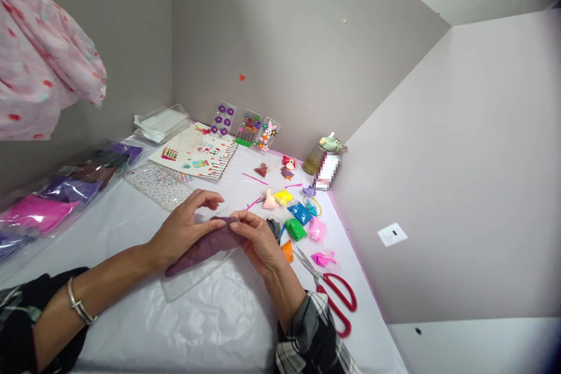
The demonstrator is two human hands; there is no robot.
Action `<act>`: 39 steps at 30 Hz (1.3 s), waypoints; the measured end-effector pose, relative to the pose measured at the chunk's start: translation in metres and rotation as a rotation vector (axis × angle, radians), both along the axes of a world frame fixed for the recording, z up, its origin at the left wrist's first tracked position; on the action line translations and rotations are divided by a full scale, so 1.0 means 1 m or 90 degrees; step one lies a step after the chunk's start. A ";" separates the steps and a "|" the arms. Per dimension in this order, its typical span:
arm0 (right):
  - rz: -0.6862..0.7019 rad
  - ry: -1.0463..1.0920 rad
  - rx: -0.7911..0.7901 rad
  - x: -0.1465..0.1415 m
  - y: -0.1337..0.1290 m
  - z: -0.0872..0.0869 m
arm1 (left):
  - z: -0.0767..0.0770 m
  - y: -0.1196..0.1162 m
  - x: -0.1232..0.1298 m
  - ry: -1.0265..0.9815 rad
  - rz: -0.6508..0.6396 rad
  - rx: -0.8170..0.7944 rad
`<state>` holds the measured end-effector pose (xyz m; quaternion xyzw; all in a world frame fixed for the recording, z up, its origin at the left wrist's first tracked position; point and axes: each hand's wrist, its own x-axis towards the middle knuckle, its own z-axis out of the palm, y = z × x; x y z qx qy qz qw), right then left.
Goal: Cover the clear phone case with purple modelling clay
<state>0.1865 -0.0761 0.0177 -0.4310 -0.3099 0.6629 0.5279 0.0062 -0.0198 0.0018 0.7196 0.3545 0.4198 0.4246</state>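
Observation:
A long, flattened piece of dark purple clay [204, 250] lies slantwise over a clear plastic case [186, 286] on the table. My right hand [259, 242] pinches the clay's far right end between thumb and fingers. Against the same end presses the thumb of my left hand [186, 228], whose other fingers curl above the clay; its palm side is hidden. Close to my right hand are a green clay packet [296, 229], an orange packet [287, 251] and a dark grey packet [274, 227] partly covered by the hand.
Red-handled scissors [333, 292] lie right of my right forearm. Bagged clay [56, 204] lines the left side. Behind are a sticker sheet [160, 184], a drawn-on paper [199, 152], decorated cases [249, 125] against the wall and a bottle [313, 158].

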 end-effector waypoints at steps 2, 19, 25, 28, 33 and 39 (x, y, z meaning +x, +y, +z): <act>0.002 -0.004 -0.001 -0.001 0.000 -0.001 | -0.003 0.000 -0.001 0.042 0.029 0.179; -0.013 -0.108 0.056 -0.008 -0.002 -0.007 | -0.006 0.003 -0.004 0.172 0.001 0.352; -0.018 -0.078 0.055 -0.007 0.000 -0.010 | -0.006 0.004 -0.004 0.161 -0.031 0.346; -0.020 -0.076 0.058 -0.008 0.001 -0.009 | -0.005 0.003 -0.005 0.188 0.000 0.403; -0.020 -0.084 0.067 -0.008 0.000 -0.009 | -0.004 0.002 -0.006 0.219 0.005 0.433; -0.013 -0.073 0.063 -0.007 0.000 -0.010 | 0.000 0.000 -0.004 0.206 -0.002 0.487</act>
